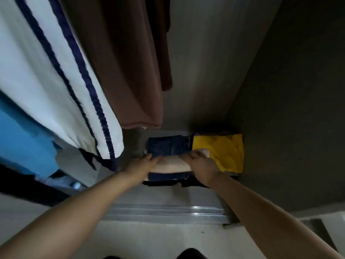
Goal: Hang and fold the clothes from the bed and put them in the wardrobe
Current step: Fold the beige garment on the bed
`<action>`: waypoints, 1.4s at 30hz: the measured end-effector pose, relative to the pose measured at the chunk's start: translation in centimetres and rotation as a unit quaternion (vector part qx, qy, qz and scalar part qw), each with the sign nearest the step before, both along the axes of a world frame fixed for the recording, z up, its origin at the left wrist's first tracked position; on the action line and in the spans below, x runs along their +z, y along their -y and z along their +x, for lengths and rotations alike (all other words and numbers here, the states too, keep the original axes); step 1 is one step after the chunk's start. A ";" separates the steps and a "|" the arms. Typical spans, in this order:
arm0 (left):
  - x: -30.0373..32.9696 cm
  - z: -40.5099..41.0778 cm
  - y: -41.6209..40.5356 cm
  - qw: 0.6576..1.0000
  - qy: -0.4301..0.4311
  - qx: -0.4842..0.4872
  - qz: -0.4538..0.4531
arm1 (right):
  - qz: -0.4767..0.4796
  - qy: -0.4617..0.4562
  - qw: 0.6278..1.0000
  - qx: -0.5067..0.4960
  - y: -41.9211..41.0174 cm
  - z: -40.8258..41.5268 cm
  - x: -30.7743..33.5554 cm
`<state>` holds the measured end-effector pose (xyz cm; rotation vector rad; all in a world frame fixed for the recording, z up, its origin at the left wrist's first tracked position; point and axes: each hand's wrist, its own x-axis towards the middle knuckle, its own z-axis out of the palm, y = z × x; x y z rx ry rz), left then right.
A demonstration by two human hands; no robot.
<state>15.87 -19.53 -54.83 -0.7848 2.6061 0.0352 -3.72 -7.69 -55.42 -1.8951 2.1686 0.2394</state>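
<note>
A pale pink folded garment (172,163) lies across the top of a stack of dark navy folded clothes (168,145) on the wardrobe floor (130,141), and both hands are on it. The left hand (142,164) rests at its left end with fingers stretched fairly straight along the cloth. The right hand (200,162) is at its right end, fingers bent over the top edge; whether the thumb closes underneath is hidden, so a true grip cannot be confirmed.

The step in hand looks like the putting-away: the folded piece is being set down and squared on the pile. The next move probably calls for letting go gently and drawing both hands straight back, so that the fold stays flat and the stack does not slide toward the front edge.

Just beside the stack, on its right and against the grey side wall (280,90), sits a folded bright yellow cloth (224,150). Above hang a brown garment (134,71), a white garment with navy stripes (46,71) and a light blue one (22,139). A metal sliding-door track (168,212) runs along the wardrobe's front edge.
</note>
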 end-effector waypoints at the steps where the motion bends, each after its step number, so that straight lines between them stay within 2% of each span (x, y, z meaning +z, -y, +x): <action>1: -0.8 -0.7 1.7 1.000 -0.014 0.010 -0.012 | -0.018 0.004 1.000 -0.007 1.7 -0.6 -1.2; 5: -6.3 -3.0 7.7 0.991 -0.077 0.029 -0.105 | -0.122 -0.018 0.992 -0.028 8.2 -2.8 -7.1; 8: -12.4 -4.5 11.0 0.987 -0.074 0.067 -0.125 | -0.139 -0.037 0.988 -0.051 11.5 -3.8 -12.6; 14: -27.4 -8.6 10.9 0.994 -0.002 0.089 -0.057 | 0.033 -0.045 0.993 -0.102 10.6 -5.3 -25.2; 17: -32.5 -8.6 9.9 0.993 -0.025 0.107 -0.038 | 0.032 -0.031 0.994 -0.099 10.8 -6.1 -27.7; 19: -32.8 -8.5 10.3 0.992 -0.039 0.118 -0.030 | 0.036 -0.027 0.994 -0.095 11.3 -6.3 -27.7; 24: -29.1 -8.8 11.7 0.994 0.054 0.091 0.041 | 0.100 -0.022 0.991 -0.090 11.5 -6.2 -25.3; 27: -23.8 -9.4 10.7 0.989 0.098 0.075 0.080 | 0.156 -0.007 0.985 -0.071 11.1 -6.0 -20.9; 32: -12.1 -11.9 5.5 0.995 -0.002 0.030 0.093 | 0.118 0.007 0.986 -0.121 8.4 -5.1 -10.6; 33: -11.2 -12.1 4.4 0.995 -0.008 0.027 0.097 | 0.103 0.005 0.986 -0.128 8.0 -4.7 -9.9; 37: -1.3 -14.5 0.5 0.995 -0.016 -0.002 0.099 | 0.057 0.009 0.982 -0.178 4.1 -5.3 0.4; 42: 12.8 -16.4 -4.2 0.991 -0.048 -0.034 0.121 | 0.065 0.004 0.968 -0.243 -1.9 -6.7 14.9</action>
